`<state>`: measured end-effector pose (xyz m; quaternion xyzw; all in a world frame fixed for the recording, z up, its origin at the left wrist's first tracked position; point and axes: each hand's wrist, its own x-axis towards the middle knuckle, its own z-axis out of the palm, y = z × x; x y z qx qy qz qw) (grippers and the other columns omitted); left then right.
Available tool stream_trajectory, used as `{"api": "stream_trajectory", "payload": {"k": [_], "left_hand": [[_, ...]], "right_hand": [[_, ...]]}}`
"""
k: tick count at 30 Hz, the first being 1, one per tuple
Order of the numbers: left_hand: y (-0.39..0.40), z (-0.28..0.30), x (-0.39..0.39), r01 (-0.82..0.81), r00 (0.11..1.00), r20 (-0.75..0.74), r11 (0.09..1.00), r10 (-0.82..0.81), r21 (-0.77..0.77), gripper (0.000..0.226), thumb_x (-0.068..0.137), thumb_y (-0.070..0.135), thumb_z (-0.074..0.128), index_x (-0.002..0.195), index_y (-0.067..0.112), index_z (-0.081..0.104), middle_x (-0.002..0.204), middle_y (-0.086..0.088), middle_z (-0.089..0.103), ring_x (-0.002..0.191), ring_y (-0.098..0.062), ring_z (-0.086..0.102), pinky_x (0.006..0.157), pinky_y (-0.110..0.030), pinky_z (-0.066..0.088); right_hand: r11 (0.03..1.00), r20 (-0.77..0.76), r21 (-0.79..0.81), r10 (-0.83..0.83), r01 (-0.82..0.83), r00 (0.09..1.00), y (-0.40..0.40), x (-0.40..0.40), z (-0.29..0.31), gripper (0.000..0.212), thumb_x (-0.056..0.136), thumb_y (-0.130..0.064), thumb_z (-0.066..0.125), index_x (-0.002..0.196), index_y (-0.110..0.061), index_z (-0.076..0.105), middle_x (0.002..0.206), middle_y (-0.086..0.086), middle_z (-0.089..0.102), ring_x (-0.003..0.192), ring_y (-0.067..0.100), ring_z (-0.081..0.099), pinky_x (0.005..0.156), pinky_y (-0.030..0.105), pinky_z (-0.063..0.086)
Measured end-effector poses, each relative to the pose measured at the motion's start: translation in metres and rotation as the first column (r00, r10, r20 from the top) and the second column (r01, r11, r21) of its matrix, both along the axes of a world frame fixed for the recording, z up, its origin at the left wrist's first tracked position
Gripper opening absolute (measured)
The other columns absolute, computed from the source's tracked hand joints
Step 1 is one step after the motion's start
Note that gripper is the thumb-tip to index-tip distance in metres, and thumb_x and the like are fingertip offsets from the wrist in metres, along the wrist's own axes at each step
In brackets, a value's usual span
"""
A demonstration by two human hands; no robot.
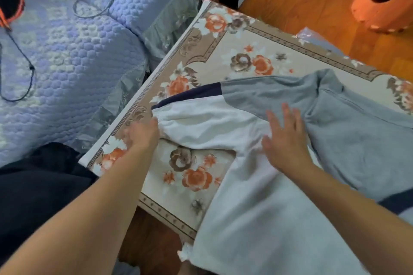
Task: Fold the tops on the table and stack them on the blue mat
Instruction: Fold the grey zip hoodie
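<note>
On the floral-cloth table [223, 40], a grey-and-white long-sleeved top [290, 185] lies spread, left hand [143, 135] pinching its white sleeve cuff, right hand [285, 140] flat with fingers straight on the chest; risk: sleeve bunches if the pressing hand slips.

Both my forearms are bare up to the edge of the picture, no sleeve is visible on them. My left hand [143, 135] and my right hand [285, 142] have no glove, no ring and no watch. The fingers [290, 116] are bare too (the left ones look blurred).
</note>
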<state>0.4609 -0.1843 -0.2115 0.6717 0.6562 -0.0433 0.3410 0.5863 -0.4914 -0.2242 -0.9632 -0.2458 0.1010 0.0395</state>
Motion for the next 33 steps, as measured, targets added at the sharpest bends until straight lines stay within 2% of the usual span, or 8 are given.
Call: {"api": "stream_trajectory", "payload": {"k": [4,9,14,17,21,26,30,33], "left_hand": [[0.000,-0.013,0.023,0.172,0.983,-0.072,0.985,-0.171,0.006,0.064,0.097,0.049,0.058,0.147,0.013,0.043,0.149,-0.018,0.041,0.135,-0.039,0.040,0.110,-0.053,0.035],[0.018,-0.006,0.018,0.100,0.941,0.310,0.987,-0.134,0.124,0.018,0.103,0.029,0.054,0.109,0.016,0.044,0.095,-0.001,0.055,0.081,-0.020,0.051,0.069,-0.038,0.041],[0.027,-0.012,0.003,0.240,0.858,0.480,0.969,-0.185,-0.055,0.024,0.099,0.020,0.064,0.119,0.020,0.052,0.102,-0.002,0.065,0.094,-0.022,0.068,0.074,-0.039,0.058],[0.032,-0.019,-0.005,0.277,0.818,0.566,0.934,-0.106,-0.225,0.045,0.098,0.006,0.063,0.137,0.027,0.054,0.113,-0.001,0.067,0.099,-0.022,0.070,0.084,-0.045,0.060],[0.035,-0.022,-0.008,0.299,0.798,0.601,0.896,-0.046,-0.328,0.064,0.095,-0.008,0.059,0.138,0.039,0.055,0.118,0.005,0.066,0.100,-0.021,0.069,0.072,-0.034,0.061],[0.028,-0.005,0.001,0.077,0.763,0.610,0.906,0.216,-0.417,0.071,0.088,-0.015,0.061,0.140,0.034,0.052,0.119,-0.005,0.065,0.104,-0.028,0.068,0.082,-0.044,0.061],[0.006,0.030,0.012,0.061,0.686,0.641,0.851,0.344,-0.522,0.072,0.075,-0.010,0.063,0.141,0.019,0.055,0.129,-0.011,0.066,0.113,-0.030,0.064,0.081,-0.035,0.052],[-0.033,0.078,0.024,0.223,0.631,0.750,0.878,0.200,-0.423,0.055,0.085,-0.012,0.053,0.133,0.012,0.064,0.118,-0.005,0.073,0.102,-0.019,0.068,0.076,-0.025,0.053]], "right_hand": [[0.958,0.006,-0.072,-0.277,0.277,0.961,-0.006,0.046,-0.011,0.069,0.101,-0.043,0.038,0.160,-0.015,0.013,0.166,0.018,0.002,0.152,0.039,0.001,0.122,0.053,0.004],[0.941,-0.121,-0.205,-0.297,0.269,0.947,-0.014,0.044,-0.023,0.071,0.101,-0.058,0.028,0.160,-0.023,0.009,0.167,0.013,-0.001,0.152,0.036,-0.008,0.123,0.051,-0.004],[0.991,-0.069,-0.133,-0.029,0.020,0.997,0.044,0.051,-0.014,0.067,0.102,-0.059,0.019,0.160,-0.032,-0.003,0.167,0.002,-0.016,0.152,0.030,-0.019,0.121,0.049,-0.010],[0.989,-0.139,-0.144,-0.062,0.042,0.988,0.068,0.075,-0.025,0.068,0.102,-0.062,0.015,0.159,-0.033,-0.007,0.166,0.000,-0.021,0.151,0.030,-0.023,0.122,0.050,-0.012],[0.972,-0.231,-0.226,-0.122,0.068,0.965,0.072,0.088,-0.034,0.071,0.101,-0.063,0.013,0.159,-0.031,-0.012,0.164,0.002,-0.026,0.151,0.032,-0.023,0.122,0.054,-0.010],[0.994,0.082,0.002,-0.113,0.113,0.990,0.071,0.042,-0.006,0.064,0.105,-0.051,0.022,0.160,-0.022,0.005,0.168,0.009,-0.006,0.154,0.032,-0.009,0.124,0.050,-0.004],[0.990,-0.356,-0.138,-0.077,0.029,0.931,0.054,0.014,-0.019,0.074,0.101,-0.061,0.026,0.160,-0.029,-0.007,0.166,0.005,-0.021,0.152,0.032,-0.018,0.122,0.051,-0.008],[0.874,-0.512,0.245,-0.252,0.421,0.821,0.043,0.046,0.033,0.063,0.103,-0.054,0.036,0.158,-0.025,0.025,0.167,0.004,0.014,0.152,0.025,0.015,0.124,0.044,0.014]]}}
